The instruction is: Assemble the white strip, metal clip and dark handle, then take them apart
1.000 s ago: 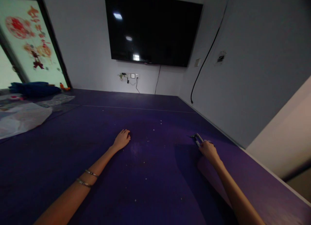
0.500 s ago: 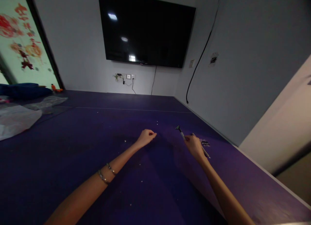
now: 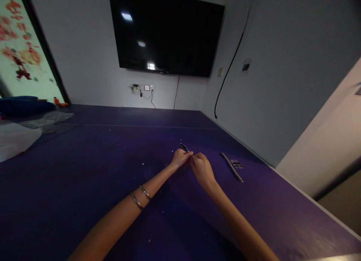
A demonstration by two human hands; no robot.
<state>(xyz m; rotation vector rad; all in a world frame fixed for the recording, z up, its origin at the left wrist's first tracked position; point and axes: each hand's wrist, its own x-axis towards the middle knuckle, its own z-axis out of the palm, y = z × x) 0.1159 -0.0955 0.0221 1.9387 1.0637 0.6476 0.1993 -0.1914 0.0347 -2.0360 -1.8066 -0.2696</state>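
Note:
My right hand (image 3: 203, 170) is closed around the handle of a slim razor-like tool (image 3: 184, 147), whose small dark crosswise head points away from me to the left. Close against it, my left hand (image 3: 179, 157) is closed too, with thumb and fingers pinched beside the tool's shaft. Whatever sits between the left fingertips is too small and hidden to make out. To the right, on the purple surface (image 3: 126, 148), lies a thin pale stick (image 3: 231, 167). Beside the stick are several small dark pieces (image 3: 237, 164).
Tiny white bits are scattered over the surface. Clear plastic sheeting (image 3: 19, 137) and dark blue cloth (image 3: 25, 106) lie at the far left. A black cable (image 3: 229, 73) hangs down the right wall. A television (image 3: 169, 35) is mounted above the back edge.
My right hand has moved left with the razor-like tool, uncovering the pale stick. My left hand has shifted slightly right, so the two hands now meet.

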